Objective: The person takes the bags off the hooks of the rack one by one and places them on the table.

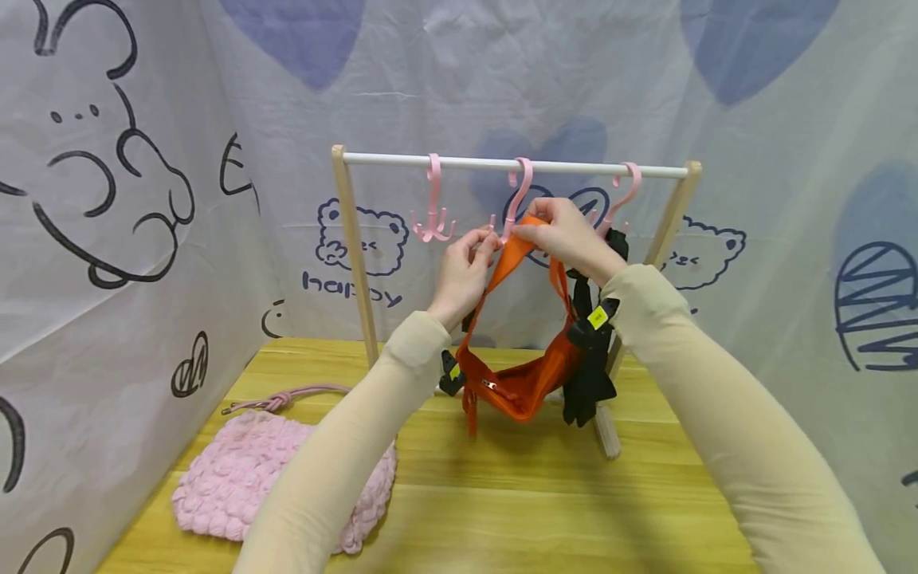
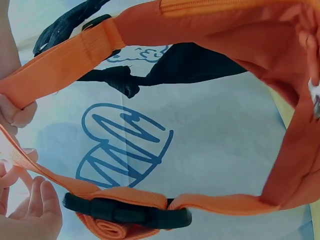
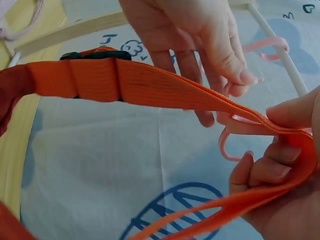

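Note:
An orange bag [image 1: 531,391] hangs with its strap [image 1: 511,259] looped up towards the middle pink hook [image 1: 522,195] on the rack. My right hand [image 1: 570,239] holds the top of the strap between thumb and fingers, right beside that hook. On the hook's other side, my left hand [image 1: 462,275] pinches one of its prongs with thumb and forefinger, seen best in the right wrist view. A dark buckle [image 2: 125,212] sits on the strap in the left wrist view. Whether the strap rests on a prong is hard to tell.
The white rail [image 1: 473,163] carries another pink hook [image 1: 433,199] at left and a third [image 1: 625,195] at right, where a black cloth item [image 1: 594,375] hangs. A puffy pink bag [image 1: 240,470] lies on the wooden table [image 1: 502,510], front left.

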Motion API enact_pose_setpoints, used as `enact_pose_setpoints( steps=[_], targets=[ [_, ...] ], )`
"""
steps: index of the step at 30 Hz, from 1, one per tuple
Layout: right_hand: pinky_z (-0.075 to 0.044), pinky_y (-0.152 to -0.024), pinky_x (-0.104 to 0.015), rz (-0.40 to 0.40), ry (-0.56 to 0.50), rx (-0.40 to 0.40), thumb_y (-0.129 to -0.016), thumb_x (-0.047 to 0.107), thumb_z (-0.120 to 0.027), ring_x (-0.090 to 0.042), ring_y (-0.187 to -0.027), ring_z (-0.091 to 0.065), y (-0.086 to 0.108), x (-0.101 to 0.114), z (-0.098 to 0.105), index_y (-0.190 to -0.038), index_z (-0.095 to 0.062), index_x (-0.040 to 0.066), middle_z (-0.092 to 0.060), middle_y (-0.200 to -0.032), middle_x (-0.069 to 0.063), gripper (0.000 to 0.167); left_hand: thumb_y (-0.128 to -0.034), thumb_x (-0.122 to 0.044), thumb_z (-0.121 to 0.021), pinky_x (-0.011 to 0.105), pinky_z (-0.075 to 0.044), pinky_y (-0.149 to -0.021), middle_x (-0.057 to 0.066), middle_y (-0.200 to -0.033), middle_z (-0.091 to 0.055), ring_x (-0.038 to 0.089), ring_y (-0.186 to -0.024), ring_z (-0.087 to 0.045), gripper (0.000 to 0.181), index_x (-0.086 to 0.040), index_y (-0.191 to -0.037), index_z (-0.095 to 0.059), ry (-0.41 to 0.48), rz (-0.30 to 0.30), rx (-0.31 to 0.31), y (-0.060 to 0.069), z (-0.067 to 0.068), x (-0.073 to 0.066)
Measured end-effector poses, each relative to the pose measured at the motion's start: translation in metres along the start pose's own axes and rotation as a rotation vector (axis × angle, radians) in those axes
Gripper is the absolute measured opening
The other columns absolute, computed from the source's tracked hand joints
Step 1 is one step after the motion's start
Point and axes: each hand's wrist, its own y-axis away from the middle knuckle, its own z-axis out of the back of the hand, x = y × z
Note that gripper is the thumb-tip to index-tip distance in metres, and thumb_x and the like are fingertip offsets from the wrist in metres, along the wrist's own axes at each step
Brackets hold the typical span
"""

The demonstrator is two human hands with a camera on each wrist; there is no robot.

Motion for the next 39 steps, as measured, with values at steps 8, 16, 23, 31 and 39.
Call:
enact_pose_setpoints(
  steps=[8,16,23,31,39],
  targets=[
    [-0.033,-0.057,-0.029,0.147,0.192,-0.04,-0.099,0.021,-0.06,-0.02,-0.059,-0.041,0.004,0.002,-0.001,-0.091,-0.055,0.007,-0.039,-0.064,-0.001,0.017,-0.107,-0.024,-0.05,0.044,-0.054,-0.101,0.018,-0.123,-0.069,0.03,-0.103,-0.066,0.032,0.0,-0.12,-0.066,0.031,0.013,-0.012,0.0,-0.001,0.0],
    [-0.03,-0.054,-0.029,0.227,0.343,-0.06,-0.099,0.019,-0.061,-0.022,-0.056,-0.04,0.008,0.006,0.0,-0.09,-0.054,0.007,-0.039,-0.066,-0.005,0.017,-0.1068,-0.024,-0.05,0.041,-0.053,-0.104,0.018,-0.124,-0.07,0.03,-0.11,-0.069,0.033,0.002,-0.121,-0.066,0.019,0.001,-0.019,0.001,-0.002,0.001],
    [-0.029,-0.055,-0.03,0.307,0.429,-0.114,-0.099,0.017,-0.063,-0.023,-0.056,-0.042,0.011,0.008,0.0,-0.093,-0.057,0.005,-0.044,-0.066,-0.007,0.014,-0.1063,-0.024,-0.052,0.037,-0.055,-0.1,0.015,-0.123,-0.072,0.028,-0.11,-0.071,0.03,-0.003,-0.118,-0.07,-0.026,-0.026,-0.032,0.002,-0.002,-0.001],
    [-0.039,-0.058,-0.032,0.419,0.547,-0.147,-0.101,0.014,-0.059,-0.025,-0.061,-0.052,0.015,0.005,-0.004,-0.102,-0.058,0.001,-0.053,-0.073,-0.012,0.014,-0.1061,-0.024,-0.052,0.039,-0.055,-0.098,0.016,-0.12,-0.073,0.03,-0.106,-0.069,0.032,-0.001,-0.12,-0.069,-0.025,-0.035,-0.038,0.004,-0.003,-0.002],
    [-0.044,-0.058,-0.035,0.538,0.681,-0.16,-0.102,0.012,-0.058,-0.026,-0.062,-0.055,0.019,0.006,-0.004,-0.106,-0.057,0.0,-0.058,-0.073,-0.012,0.012,-0.1066,-0.022,-0.051,0.037,-0.055,-0.102,0.016,-0.122,-0.072,0.028,-0.11,-0.07,0.031,-0.001,-0.121,-0.069,-0.012,-0.029,-0.035,0.004,-0.003,-0.002]
  ],
)
